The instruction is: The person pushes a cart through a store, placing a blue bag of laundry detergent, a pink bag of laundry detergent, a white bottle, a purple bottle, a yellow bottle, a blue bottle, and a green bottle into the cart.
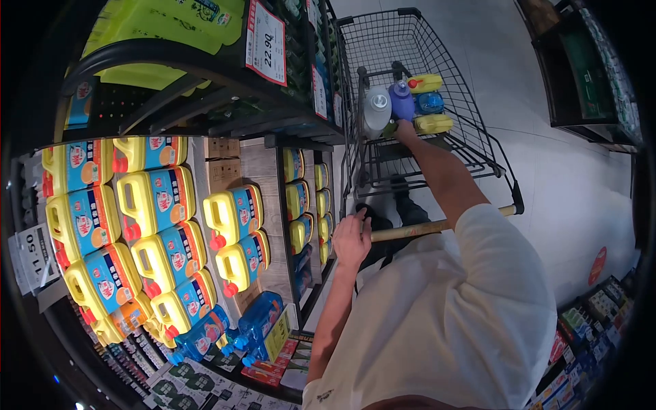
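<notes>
My left hand (352, 239) is curled over the left end of the shopping cart's handle (437, 225). Stretched forward, my right hand (406, 130) reaches into the near part of the wire shopping cart (471, 102). Its fingers are closed and mostly hidden, close against the near side of a purple bottle (402, 106). Just left of that bottle is a large whitish bottle (377, 113) with a pale cap. On its right are a yellow jug (427, 83) with a red cap, a blue bottle (430, 103) and another yellow container (434, 124).
A shelf on the left holds several yellow detergent jugs (164, 201) with red caps, with blue bottles (260, 324) lower down. Above it, a black rack carries green packages (164, 34) and a price tag (265, 42). Another display (581, 89) stands across the pale floor (547, 171).
</notes>
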Motion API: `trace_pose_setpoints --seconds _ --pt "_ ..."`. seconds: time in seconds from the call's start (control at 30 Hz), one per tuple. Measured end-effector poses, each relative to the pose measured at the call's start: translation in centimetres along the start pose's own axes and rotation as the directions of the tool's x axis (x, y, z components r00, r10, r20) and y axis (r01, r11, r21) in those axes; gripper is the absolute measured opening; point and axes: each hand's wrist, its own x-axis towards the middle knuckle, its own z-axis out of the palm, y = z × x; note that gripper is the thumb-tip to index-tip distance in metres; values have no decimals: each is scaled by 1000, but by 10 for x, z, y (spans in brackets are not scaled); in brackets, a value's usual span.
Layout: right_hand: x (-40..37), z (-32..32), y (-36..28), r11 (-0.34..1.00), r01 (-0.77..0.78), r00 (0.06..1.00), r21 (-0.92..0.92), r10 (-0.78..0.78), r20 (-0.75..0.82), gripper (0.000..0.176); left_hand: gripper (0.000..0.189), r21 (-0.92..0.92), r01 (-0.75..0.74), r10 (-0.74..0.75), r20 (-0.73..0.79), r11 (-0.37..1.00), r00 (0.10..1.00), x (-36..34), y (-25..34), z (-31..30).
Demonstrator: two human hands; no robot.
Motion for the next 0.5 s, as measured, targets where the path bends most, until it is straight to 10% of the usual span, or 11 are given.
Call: trace_pose_setpoints --seconds 0.17,0.27,0.5 --pt "-13 -75 -14 985 21 982 -174 11 186 27 18 -28 -38 37 -47 999 998 2 2 -1" --pt "-37 -132 -7 926 343 938 -158 -328 116 26 16 -19 -64 63 -32 998 998 1 -4 4" --pt "-234 -252 13 978 158 899 138 -84 -429 26 16 8 -177 177 -53 984 983 8 -7 13"
